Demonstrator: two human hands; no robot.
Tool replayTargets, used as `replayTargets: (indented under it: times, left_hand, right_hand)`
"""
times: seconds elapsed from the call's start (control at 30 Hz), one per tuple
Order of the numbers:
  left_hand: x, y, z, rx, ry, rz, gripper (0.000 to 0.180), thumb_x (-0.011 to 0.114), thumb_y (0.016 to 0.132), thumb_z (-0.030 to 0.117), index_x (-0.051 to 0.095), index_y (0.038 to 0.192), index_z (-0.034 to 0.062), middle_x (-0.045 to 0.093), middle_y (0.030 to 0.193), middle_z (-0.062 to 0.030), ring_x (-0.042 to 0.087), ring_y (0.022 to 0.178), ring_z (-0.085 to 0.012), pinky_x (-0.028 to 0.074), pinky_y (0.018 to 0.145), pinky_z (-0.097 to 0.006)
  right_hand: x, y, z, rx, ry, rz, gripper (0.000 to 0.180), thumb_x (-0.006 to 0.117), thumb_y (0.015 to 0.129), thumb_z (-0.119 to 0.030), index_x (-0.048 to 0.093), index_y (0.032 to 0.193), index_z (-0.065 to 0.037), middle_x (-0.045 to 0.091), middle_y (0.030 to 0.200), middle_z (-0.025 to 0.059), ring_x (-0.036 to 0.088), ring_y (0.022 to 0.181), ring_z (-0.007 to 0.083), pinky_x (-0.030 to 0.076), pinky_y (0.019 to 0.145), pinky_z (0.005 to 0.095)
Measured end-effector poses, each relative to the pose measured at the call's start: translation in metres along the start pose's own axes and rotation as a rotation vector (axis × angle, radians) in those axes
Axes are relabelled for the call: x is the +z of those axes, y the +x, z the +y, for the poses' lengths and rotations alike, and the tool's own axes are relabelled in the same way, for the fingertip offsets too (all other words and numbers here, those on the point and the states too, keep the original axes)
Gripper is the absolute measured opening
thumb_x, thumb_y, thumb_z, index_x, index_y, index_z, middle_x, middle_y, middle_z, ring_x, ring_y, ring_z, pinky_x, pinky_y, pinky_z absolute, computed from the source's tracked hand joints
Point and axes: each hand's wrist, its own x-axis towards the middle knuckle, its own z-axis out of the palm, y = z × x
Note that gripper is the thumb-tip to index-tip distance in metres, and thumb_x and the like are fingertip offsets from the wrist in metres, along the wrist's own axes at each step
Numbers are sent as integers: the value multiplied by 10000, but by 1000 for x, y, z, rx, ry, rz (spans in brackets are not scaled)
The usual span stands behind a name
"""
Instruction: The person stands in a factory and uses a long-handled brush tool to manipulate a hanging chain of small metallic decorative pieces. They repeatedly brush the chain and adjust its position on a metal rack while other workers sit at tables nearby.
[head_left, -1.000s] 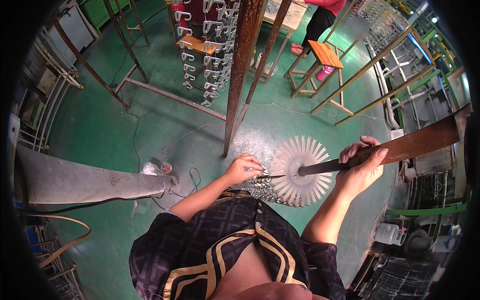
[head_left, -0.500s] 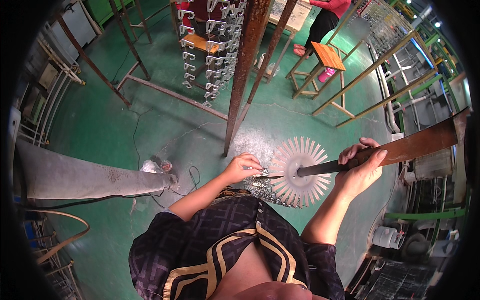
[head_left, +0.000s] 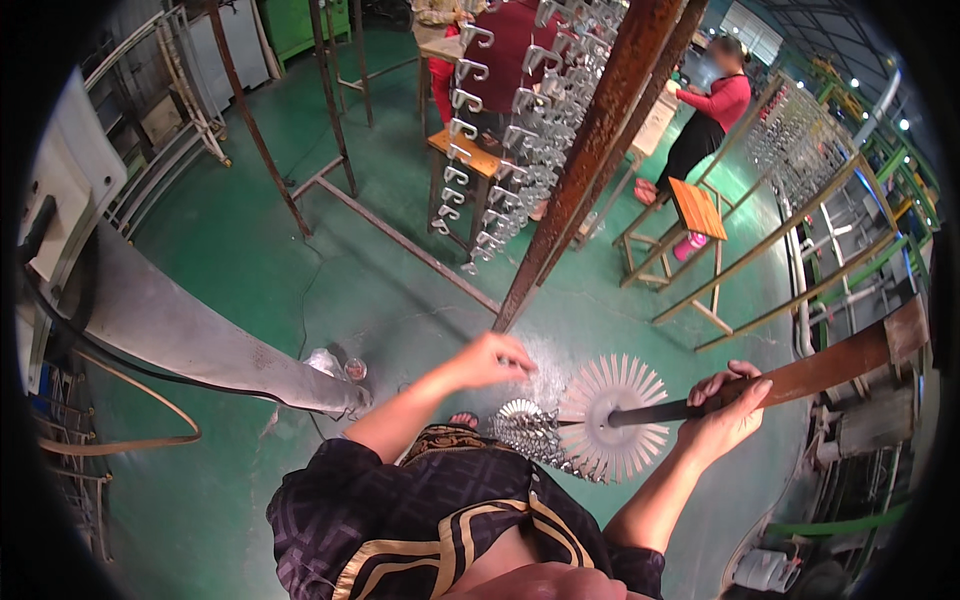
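Note:
A pale round metal disc (head_left: 590, 415), its rim cut into many slots, stands in front of me on a dark rod (head_left: 655, 412). My right hand (head_left: 728, 405) is wrapped round this rod, close to where it meets a wider rust-brown bar (head_left: 825, 365). My left hand (head_left: 492, 362) hovers up and left of the disc, touching nothing I can see; its fingers are loosely stretched and slightly blurred. Below it, a bunch of small shiny metal pieces (head_left: 535, 438) hangs left of the disc, partly hidden behind it.
Rows of metal hooks (head_left: 470, 100) hang beyond a rusty upright post (head_left: 590, 160). A grey tapered metal arm (head_left: 220, 335) reaches in from the left. Wooden stools (head_left: 697, 208) stand farther off. A person in red (head_left: 715, 100) works at a table; others sit behind the hooks.
My left hand has come away from the disc's left edge, up and left, its pinch loosened. My right hand keeps hold of the rod. The view has tilted upward, showing more background.

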Motion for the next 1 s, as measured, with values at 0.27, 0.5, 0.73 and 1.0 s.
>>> replayTargets:
  times: [0.27, 0.5, 0.73, 1.0]
  left_hand:
    - [-240, 133, 198, 704, 392, 1117, 177, 707, 762, 133, 697, 895, 17, 672, 780, -58, 582, 678, -93, 468, 645, -237]
    - [-334, 254, 256, 73, 699, 1243, 358, 744, 711, 236, 672, 950, -21, 686, 868, -106, 626, 772, -137, 487, 726, -270]
    - [-348, 257, 270, 600, 403, 1019, 254, 725, 726, 188, 695, 884, -10, 689, 822, -72, 628, 739, -117, 485, 683, -246]
    - [-351, 231, 245, 517, 65, 923, 220, 696, 755, 90, 668, 923, -49, 674, 822, -81, 612, 724, -117, 473, 654, -241]
  right_hand:
    - [5, 6, 7, 7, 16, -15, 432, 441, 945, -395, 495, 858, 24, 423, 532, 50, 396, 403, 102, 316, 366, 220]
    - [6, 6, 12, -16, -25, 5, 424, 441, 942, -410, 484, 861, 4, 405, 526, 43, 371, 389, 100, 302, 361, 226]
    - [6, 7, 17, -18, -36, 21, 427, 452, 940, -401, 486, 859, 16, 414, 533, 46, 382, 404, 96, 312, 367, 222]
    - [8, 9, 20, -13, -13, 20, 423, 470, 936, -382, 492, 859, 34, 427, 548, 50, 400, 433, 90, 333, 381, 216]
